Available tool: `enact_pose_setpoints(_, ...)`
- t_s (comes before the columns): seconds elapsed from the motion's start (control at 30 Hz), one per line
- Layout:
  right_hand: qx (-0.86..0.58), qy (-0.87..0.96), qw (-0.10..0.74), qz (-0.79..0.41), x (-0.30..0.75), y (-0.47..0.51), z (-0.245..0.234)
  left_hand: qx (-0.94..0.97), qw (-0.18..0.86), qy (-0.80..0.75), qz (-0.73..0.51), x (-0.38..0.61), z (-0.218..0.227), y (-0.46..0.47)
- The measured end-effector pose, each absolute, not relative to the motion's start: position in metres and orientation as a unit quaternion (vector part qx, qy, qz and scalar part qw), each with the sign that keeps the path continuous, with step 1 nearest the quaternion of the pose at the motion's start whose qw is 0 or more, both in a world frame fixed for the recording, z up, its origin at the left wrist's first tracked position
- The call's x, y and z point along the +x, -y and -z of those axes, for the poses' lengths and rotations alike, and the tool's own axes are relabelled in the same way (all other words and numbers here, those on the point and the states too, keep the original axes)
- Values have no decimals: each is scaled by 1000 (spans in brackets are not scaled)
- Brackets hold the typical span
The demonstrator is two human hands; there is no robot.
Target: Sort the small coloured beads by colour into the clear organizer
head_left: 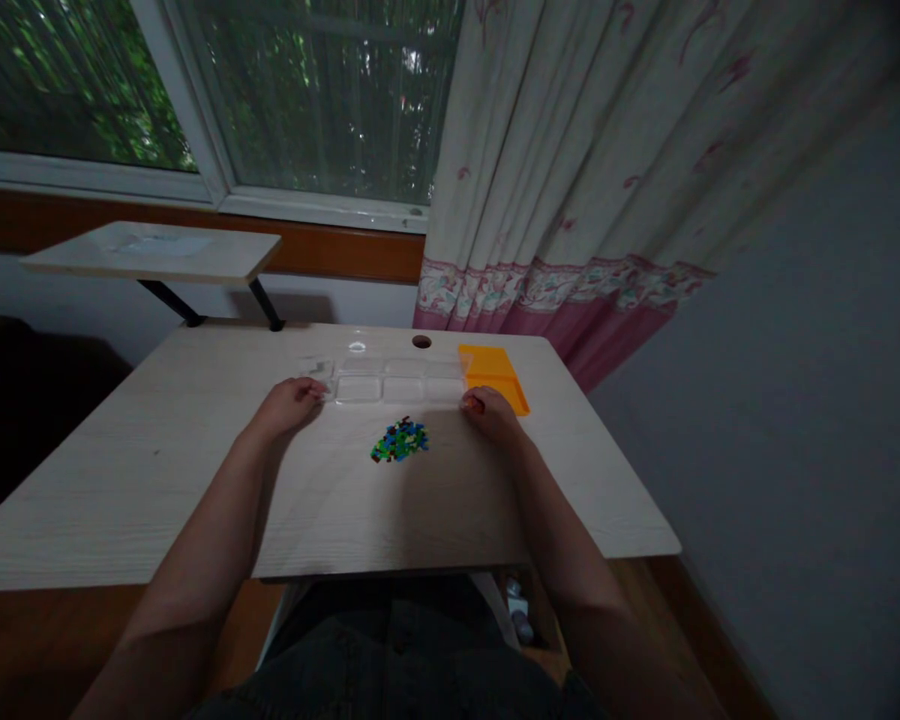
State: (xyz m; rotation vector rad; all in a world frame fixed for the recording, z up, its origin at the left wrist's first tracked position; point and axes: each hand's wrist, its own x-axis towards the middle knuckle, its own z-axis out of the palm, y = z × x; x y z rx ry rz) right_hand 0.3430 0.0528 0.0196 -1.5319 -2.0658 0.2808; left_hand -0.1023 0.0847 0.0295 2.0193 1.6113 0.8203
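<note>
A clear plastic compartment tray (pixel 390 380) lies across the far middle of a pale wooden table (pixel 157 470). My left hand (pixel 292 402) rests at the tray's left end with curled fingers on its corner. My right hand (pixel 489 410) sits at the tray's right end, fingers bent against its edge. Between my hands, just in front of the tray, lies a small heap of blue, green and dark pieces (pixel 400 441). An orange tray (pixel 493 372) lies flat right behind my right hand.
A small side table (pixel 157 250) stands behind the left part of the table under the window. A patterned curtain (pixel 570 200) hangs at the back right beside a grey wall. The tabletop has a round cable hole (pixel 421 341) near its far edge.
</note>
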Motion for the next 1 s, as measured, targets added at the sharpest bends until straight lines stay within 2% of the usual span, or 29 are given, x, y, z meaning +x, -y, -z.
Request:
enact_pose_setpoints(0.47, -580, 779, 224, -79, 366, -61, -15, 796, 119, -486, -341, -78, -19, -85)
enact_pose_setpoints(0.63, -583, 780, 203, -103, 373, -58, -19, 824, 109, -458, -316, -74, -17, -84)
enact_pose_setpoints(1.0, -585, 773, 216, -121, 379, -56, -21, 847, 56, -459, -262, -71, -17, -77)
